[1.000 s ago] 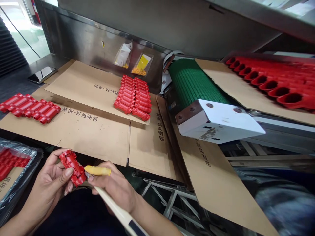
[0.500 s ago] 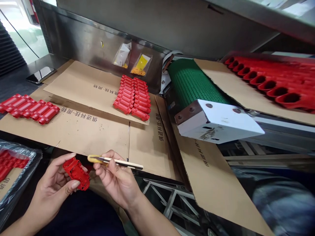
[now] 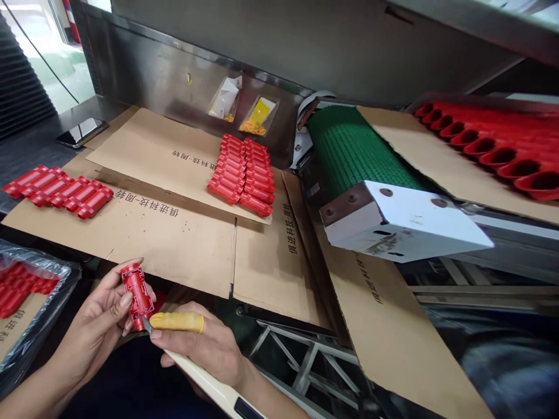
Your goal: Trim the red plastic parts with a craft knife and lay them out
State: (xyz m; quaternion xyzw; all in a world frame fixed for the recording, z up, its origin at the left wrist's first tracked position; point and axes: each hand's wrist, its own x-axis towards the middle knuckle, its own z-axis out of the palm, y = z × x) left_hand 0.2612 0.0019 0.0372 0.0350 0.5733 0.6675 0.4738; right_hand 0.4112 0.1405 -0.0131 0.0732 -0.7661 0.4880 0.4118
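My left hand [image 3: 96,311] is closed round a red plastic housing [image 3: 138,290], whose hollow, ribbed side faces up. My right hand [image 3: 218,349] grips a cream-coloured utility knife [image 3: 201,378], its handle slanting down to the right. The short blade is at the lower end of the housing; whether it touches cannot be made out. A yellow finger cot [image 3: 177,322] covers the right index finger, which lies along the knife near the blade. Ahead on the cardboard, a row of red housings [image 3: 61,189] lies at left and a double row of red housings [image 3: 242,174] at centre.
A lined bin [image 3: 70,276] with red parts stands at the left. To the right are a green conveyor belt [image 3: 358,148] with a white metal end cover [image 3: 402,224] and several red tubes [image 3: 502,137] on cardboard. A phone [image 3: 82,132] lies at the back left.
The right hand has turned the knife, so its blade end now points left at the housing. The left hand has tilted the housing more upright. The view has shifted slightly left.
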